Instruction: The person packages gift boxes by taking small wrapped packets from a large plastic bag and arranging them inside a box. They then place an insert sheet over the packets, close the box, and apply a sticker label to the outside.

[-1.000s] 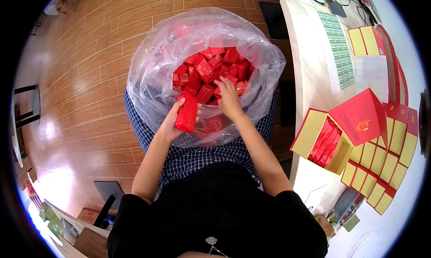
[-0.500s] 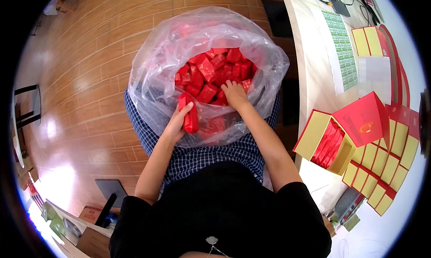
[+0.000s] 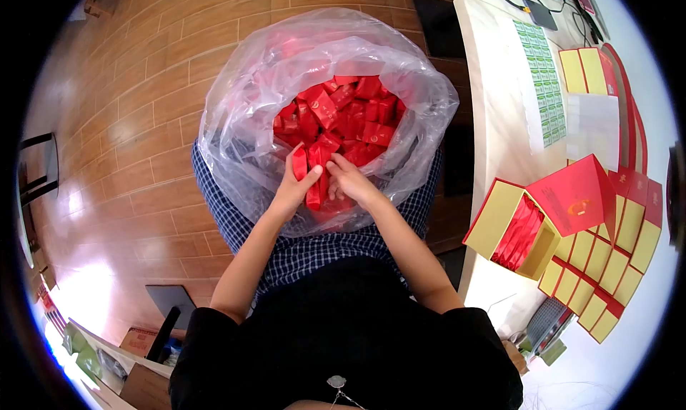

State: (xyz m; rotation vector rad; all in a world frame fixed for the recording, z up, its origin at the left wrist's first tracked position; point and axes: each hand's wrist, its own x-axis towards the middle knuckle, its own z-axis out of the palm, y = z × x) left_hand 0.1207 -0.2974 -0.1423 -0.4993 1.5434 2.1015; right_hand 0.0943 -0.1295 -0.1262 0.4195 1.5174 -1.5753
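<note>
A big clear plastic bag [image 3: 236, 124] stands open between the knees, filled with small shiny red packets [image 3: 350, 117]. My left hand [image 3: 291, 188] is closed around a few red packets [image 3: 313, 196] held upright over the near side of the bag. Right beside it, my right hand [image 3: 351, 183] has its fingers curled against a red packet [image 3: 326, 147] at the top of this bunch. Its fingertips are partly hidden, and how many packets the two hands hold cannot be made out.
At right, a cloth-covered table [image 3: 489, 110] bears an open red-and-yellow box [image 3: 475, 221] with red packets inside. Stacked boxes [image 3: 600, 260], a sheet of green labels [image 3: 547, 88] and a phone-like device [image 3: 541, 13] lie there too. Wooden floor [image 3: 136, 138] extends left.
My right hand has come out of the pile, toward me and left, to meet my left hand with a red packet. The left hand has stayed nearly in place.
</note>
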